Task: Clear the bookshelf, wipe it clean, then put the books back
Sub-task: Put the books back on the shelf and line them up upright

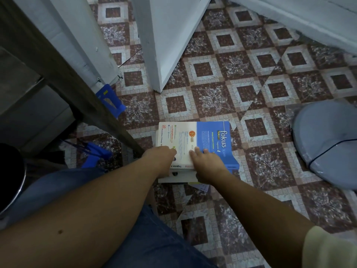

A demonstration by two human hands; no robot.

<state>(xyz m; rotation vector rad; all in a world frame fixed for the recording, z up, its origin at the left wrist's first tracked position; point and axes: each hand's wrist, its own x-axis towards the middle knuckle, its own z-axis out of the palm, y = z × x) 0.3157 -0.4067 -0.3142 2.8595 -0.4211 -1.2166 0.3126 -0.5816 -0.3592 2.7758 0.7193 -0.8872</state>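
Note:
A stack of books lies on the patterned floor tiles in front of me. Its top book [202, 138] has a blue and cream cover reading "fokus". A white book [177, 178] shows beneath it at the near edge. My left hand [160, 159] grips the stack's near left edge, fingers curled over it. My right hand [207, 163] rests on the top cover with its fingers straight, thumb at the near edge. The bookshelf itself is not clearly in view.
A dark wooden table leg [77, 89] slants down left of the stack. Blue plastic pieces [110, 99] lie by it. White panels [164, 41] stand behind. A grey round cushion [326, 144] lies at the right. A black round object [9, 175] sits at the far left.

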